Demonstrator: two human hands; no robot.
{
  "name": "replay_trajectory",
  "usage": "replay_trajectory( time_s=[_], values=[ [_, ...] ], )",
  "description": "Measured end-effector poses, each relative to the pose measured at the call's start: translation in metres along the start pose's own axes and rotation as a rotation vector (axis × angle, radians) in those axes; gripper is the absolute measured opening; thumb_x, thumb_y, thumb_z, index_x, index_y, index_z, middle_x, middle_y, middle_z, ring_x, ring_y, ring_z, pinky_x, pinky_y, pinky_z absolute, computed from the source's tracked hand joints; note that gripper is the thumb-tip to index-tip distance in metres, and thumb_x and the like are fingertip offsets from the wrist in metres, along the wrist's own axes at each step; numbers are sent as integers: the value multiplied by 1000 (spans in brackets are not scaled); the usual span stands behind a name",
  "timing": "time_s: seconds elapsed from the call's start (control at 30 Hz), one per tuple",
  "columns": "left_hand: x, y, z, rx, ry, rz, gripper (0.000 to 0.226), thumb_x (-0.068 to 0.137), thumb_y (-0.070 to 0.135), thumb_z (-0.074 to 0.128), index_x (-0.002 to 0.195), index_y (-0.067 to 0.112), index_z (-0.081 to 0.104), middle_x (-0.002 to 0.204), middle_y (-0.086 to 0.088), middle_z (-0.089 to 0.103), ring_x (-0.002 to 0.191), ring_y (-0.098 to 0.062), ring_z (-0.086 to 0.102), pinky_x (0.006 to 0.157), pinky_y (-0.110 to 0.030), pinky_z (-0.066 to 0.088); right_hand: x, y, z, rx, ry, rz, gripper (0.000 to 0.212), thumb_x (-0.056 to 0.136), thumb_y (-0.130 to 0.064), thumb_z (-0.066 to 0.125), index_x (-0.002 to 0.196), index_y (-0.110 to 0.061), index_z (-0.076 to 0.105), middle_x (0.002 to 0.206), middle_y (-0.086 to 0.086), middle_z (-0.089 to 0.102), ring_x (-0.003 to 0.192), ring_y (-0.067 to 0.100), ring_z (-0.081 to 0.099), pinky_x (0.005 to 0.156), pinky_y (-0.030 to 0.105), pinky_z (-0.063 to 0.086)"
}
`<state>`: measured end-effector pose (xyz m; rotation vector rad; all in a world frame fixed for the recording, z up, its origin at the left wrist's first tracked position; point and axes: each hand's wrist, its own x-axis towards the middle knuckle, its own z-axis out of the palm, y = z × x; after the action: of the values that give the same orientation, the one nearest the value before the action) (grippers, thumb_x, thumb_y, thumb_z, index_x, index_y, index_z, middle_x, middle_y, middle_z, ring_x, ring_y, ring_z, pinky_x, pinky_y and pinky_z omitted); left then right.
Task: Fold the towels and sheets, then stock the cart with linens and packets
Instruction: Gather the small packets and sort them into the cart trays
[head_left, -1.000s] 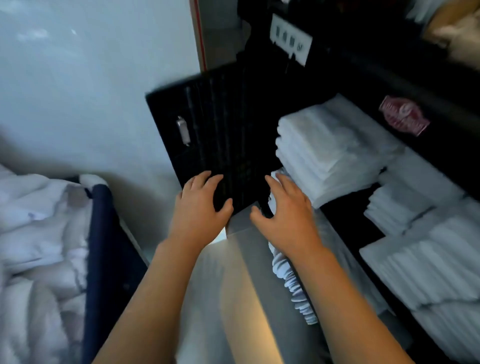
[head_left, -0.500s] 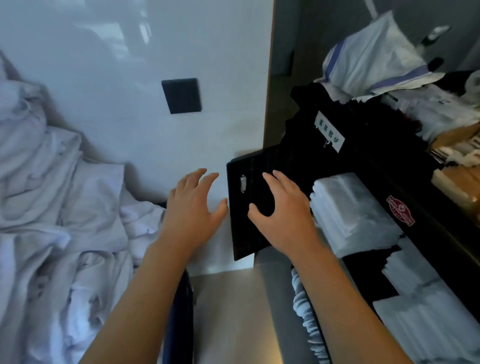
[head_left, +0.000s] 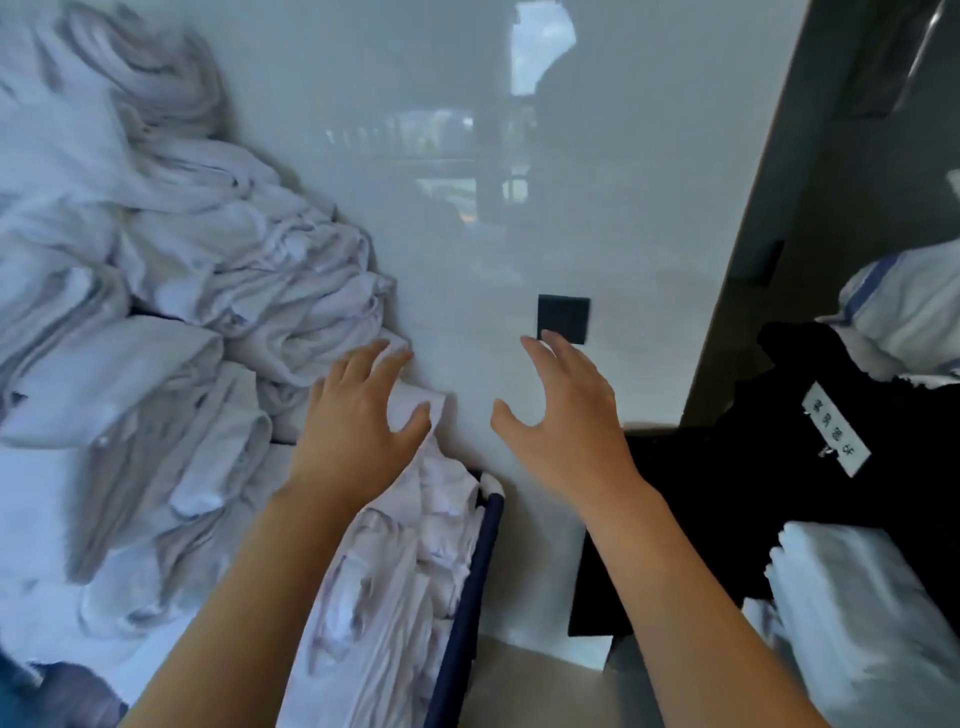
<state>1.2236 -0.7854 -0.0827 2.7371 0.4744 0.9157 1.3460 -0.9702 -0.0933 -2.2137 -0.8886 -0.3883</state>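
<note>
A big heap of crumpled white towels and sheets (head_left: 156, 322) fills the left side, spilling over a dark blue bin edge (head_left: 467, 587). My left hand (head_left: 358, 415) hovers with spread fingers over the right edge of the heap and holds nothing. My right hand (head_left: 561, 415) is raised in front of the white wall with its fingers apart, also holding nothing. At the right stands the black cart (head_left: 727, 499), with a stack of folded white linens (head_left: 852, 613) on its shelf.
A glossy white wall (head_left: 467, 208) with a small dark square plate (head_left: 563, 318) is straight ahead. A white label (head_left: 836, 435) hangs on the cart. A white bag with blue stripes (head_left: 904, 306) sits on top of the cart.
The view has swung left and up from the cart shelves toward the linen heap. Both hands have moved left with it, off the black cart panel, staying spread.
</note>
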Motion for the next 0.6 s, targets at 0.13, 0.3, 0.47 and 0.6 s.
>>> replay_trajectory(
  time_s=[0.13,0.3,0.47,0.6],
  values=[
    [-12,-29,-69,83,102,-88,63,88,48,56,143,17,55,152,-9,49,140,-33,45,112,-57,40,20,-67,4,75,-29,-160,74,92,-51,61,157,-24,37,167,1,27,154,20,21,125,46,21],
    [-36,-68,-154,208,216,-171,65,88,51,56,144,20,54,152,-8,49,140,-33,45,112,-57,39,35,-152,10,151,-47,-359,74,93,-47,65,156,-19,40,165,6,32,153,24,27,121,49,26],
    [-59,-94,-222,323,340,-238,63,88,51,54,144,23,54,153,-5,48,140,-31,43,115,-52,38,45,-228,21,239,-59,-497,74,92,-48,64,156,-21,38,166,3,29,154,22,23,121,51,25],
    [-77,-118,-267,396,402,-282,61,93,52,52,147,24,51,155,-3,45,143,-29,40,117,-50,34,46,-285,32,314,-54,-591,75,92,-51,62,157,-23,37,166,1,29,153,20,22,122,52,25]
  ],
)
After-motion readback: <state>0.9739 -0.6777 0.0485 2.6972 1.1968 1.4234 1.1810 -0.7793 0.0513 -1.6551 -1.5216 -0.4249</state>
